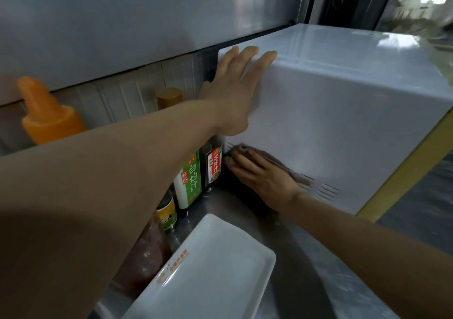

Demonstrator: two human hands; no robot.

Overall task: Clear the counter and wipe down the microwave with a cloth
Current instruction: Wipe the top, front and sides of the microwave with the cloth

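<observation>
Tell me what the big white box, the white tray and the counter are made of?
The microwave looks like painted sheet metal: smooth glossy white with slotted vents. The tray seems glazed ceramic or hard plastic; its shine fits either. The counter looks like brushed stainless steel, grey with streaky reflections.

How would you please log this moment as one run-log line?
step: wiping microwave side | left hand: flat on side, bracing | right hand: pressing cloth near vents | white tray on counter
</observation>
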